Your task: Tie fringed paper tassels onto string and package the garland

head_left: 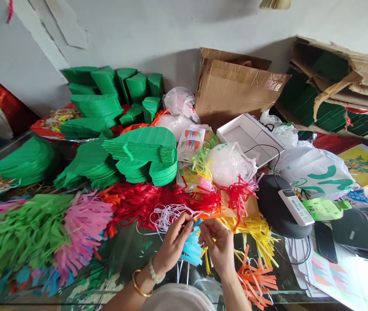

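Note:
My left hand (pixel 175 237), with a beaded bracelet and a gold bangle at its wrist, pinches the top of a blue paper tassel (pixel 191 248). Its cut strips hang down between my hands. My right hand (pixel 219 245) meets it from the other side, thumb and fingers closed on the same narrow blue end. A bundle of white string (pixel 169 217) lies just beyond my left hand. Yellow tassels (pixel 258 233) spread out to the right of my right hand, and an orange tassel (pixel 257 276) lies by my right forearm.
Stacks of green cut paper (pixel 145 151) stand at back left. Pink and green tassels (pixel 35 233) pile up at left, red ones (pixel 145 201) ahead. A cardboard box (pixel 236 90), white box lid (pixel 249 136), black round case (pixel 277 207), power strip (pixel 296 207) and green bottle (pixel 323 209) occupy the right.

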A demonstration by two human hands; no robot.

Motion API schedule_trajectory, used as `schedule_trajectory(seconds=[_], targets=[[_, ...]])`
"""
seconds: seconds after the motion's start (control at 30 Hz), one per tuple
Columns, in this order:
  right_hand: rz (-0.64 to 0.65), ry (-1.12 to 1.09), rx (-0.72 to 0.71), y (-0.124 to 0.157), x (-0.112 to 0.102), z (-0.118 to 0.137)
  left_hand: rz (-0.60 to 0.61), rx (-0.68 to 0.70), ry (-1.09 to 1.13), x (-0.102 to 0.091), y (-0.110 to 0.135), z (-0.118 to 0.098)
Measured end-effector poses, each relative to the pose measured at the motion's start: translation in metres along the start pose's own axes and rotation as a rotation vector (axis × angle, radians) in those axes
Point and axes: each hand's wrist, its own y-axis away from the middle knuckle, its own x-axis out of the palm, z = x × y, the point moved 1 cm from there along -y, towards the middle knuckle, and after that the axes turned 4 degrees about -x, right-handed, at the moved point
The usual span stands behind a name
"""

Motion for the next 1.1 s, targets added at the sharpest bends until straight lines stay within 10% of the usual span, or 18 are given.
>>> schedule_trajectory(seconds=[0.83, 0.97, 1.1], targets=[[0.152, -0.097, -0.081, 0.009, -0.005, -0.010, -0.077, 0.430, -0.587, 0.005, 0.006, -0.004], [0.190, -0.013, 0.022, 0.011, -0.011, -0.015, -0.079, 0.344, -0.450, -0.007, 0.004, -0.012], [0.258, 0.082, 0.067, 0.018, -0.033, -0.031, -0.277, 0.192, 0.137, -0.063, -0.008, -0.033]])
